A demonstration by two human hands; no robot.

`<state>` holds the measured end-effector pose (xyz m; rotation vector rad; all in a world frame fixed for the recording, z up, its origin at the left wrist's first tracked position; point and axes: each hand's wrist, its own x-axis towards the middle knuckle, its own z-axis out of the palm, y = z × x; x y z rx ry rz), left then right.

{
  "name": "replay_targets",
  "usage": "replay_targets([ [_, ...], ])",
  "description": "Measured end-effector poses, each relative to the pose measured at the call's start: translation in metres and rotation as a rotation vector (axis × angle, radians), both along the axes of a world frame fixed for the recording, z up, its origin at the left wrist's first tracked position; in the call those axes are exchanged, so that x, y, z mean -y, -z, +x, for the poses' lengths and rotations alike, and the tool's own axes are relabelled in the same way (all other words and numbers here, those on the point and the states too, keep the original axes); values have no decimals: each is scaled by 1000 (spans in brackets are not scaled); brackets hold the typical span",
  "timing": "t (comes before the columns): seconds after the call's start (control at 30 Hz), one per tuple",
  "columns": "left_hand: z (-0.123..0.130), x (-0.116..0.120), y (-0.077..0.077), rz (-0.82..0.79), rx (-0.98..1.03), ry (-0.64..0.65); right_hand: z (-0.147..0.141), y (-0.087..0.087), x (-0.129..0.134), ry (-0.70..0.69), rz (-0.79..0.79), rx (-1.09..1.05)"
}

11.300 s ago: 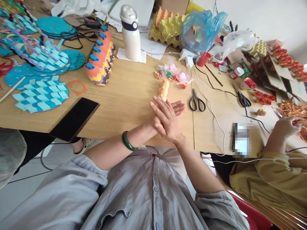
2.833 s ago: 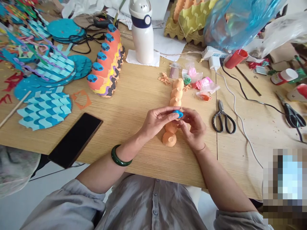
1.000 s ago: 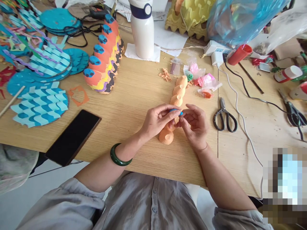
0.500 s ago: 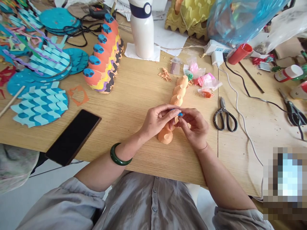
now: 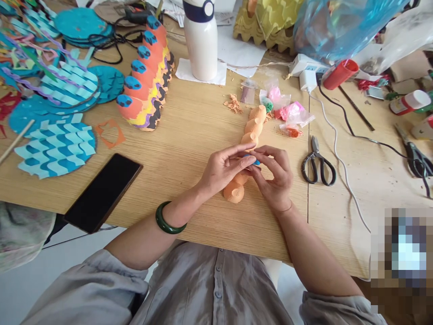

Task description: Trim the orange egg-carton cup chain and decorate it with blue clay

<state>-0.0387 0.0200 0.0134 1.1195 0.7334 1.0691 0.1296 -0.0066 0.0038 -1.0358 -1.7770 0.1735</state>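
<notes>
Over the table's middle, a small blue piece (image 5: pixel 256 162), which looks like modelling clay, is pinched between the fingertips of my two hands. My left hand (image 5: pixel 226 168) holds it from one side with thumb and fingers. From the other side, my right hand (image 5: pixel 275 177) grips it with bent fingers. Beneath them lies a bumpy orange strip (image 5: pixel 234 192), its middle hidden by my hands. Further left stands a painted bumpy piece (image 5: pixel 147 85), orange with blue spots on its bumps and yellow, purple and black bands along the side.
Scissors (image 5: pixel 318 162) lie to the right, near a white cable (image 5: pixel 341 162). Small bags of coloured clay (image 5: pixel 291 113) and orange crumbs (image 5: pixel 233 104) sit beyond the strip. A white bottle (image 5: pixel 202 49) stands behind. At left are a phone (image 5: pixel 104 192) and blue scaled discs (image 5: pixel 57 146).
The fingers of my right hand have shifted and spread slightly around the blue piece, showing more of it. My left hand stays nearly in place.
</notes>
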Motion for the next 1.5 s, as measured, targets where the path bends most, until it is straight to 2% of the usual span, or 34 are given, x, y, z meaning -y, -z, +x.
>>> replay_targets([
  [0.13,-1,0,-1,-71,49,-4,2,-1,1,119,-29,-149],
  [0.2,-2,0,-1,-93,103,-37,3,-1,1,145,-39,-153],
  [0.33,-3,0,0,-98,142,-78,4,1,-2,33,-11,15],
  [0.43,-4,0,0,-67,138,-102,4,5,-3,106,-61,-205],
  [0.5,-4,1,-1,-45,137,-101,4,7,-3,87,-123,-274],
  [0.6,-5,2,-2,-18,123,-91,4,9,-2,-14,-186,-206],
  [0.73,-5,5,-3,15,60,-112,5,6,-3,89,-102,-225],
  [0.83,-6,6,-4,44,28,-134,5,4,-3,-26,-112,-71],
  [0.87,-6,6,-4,55,26,-141,5,4,-4,-24,-117,-80],
  [0.97,-5,4,-3,109,39,-140,6,5,-4,122,-108,-297],
  [1.03,-4,3,-2,137,47,-98,6,6,-4,139,-112,-343],
  [1.2,0,2,0,61,83,56,5,2,-4,24,-56,-125],
  [1.37,-2,3,-4,-18,30,42,7,-3,-1,9,-98,-149],
  [1.5,-4,4,-5,24,8,54,7,-7,0,36,-34,-25],
])
